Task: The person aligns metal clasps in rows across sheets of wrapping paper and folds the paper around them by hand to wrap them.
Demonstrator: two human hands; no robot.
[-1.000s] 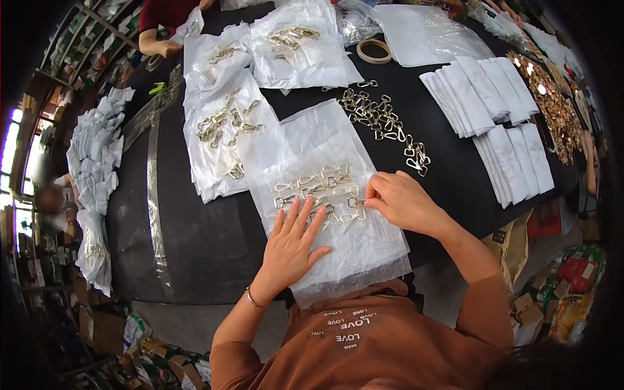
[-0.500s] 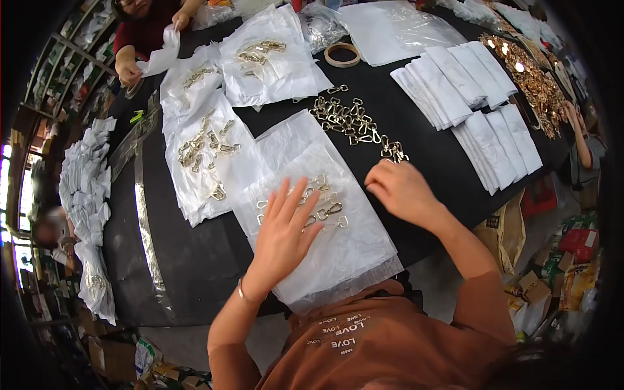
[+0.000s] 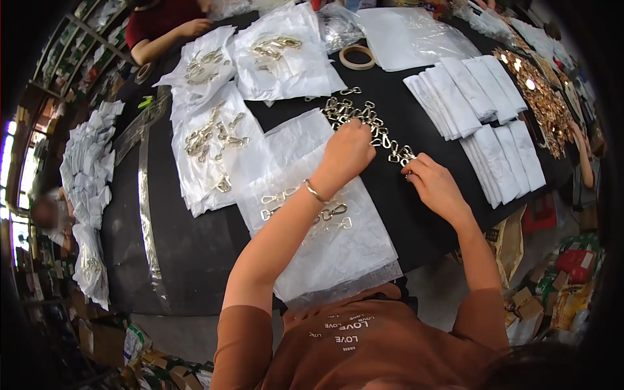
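Observation:
My left hand (image 3: 350,151), a bracelet on its wrist, is over the lower part of the pile of metal snap hooks (image 3: 338,112), its fingers closed; what they hold is hidden. My right hand (image 3: 429,181) pinches at a small cluster of hooks (image 3: 398,155) on the right end of the pile. Under my left forearm lies a white paper sheet (image 3: 364,234), bearing rows of hooks, some bare and some showing through a thin layer. One hook (image 3: 335,211) on it lies beside my forearm.
Paper sheets with hooks (image 3: 214,175) lie left of centre. A tape roll (image 3: 357,57), folded white packets (image 3: 448,97) and gold-coloured pieces (image 3: 539,104) are farther off. Wrapped bundles (image 3: 91,169) line the left edge. A co-worker's arm (image 3: 169,40) reaches in at the top left.
My left hand has left the paper sheet and moved up and right to the hook pile. From the sheet's right side, my right hand has shifted to the small cluster. The co-worker's arms have moved.

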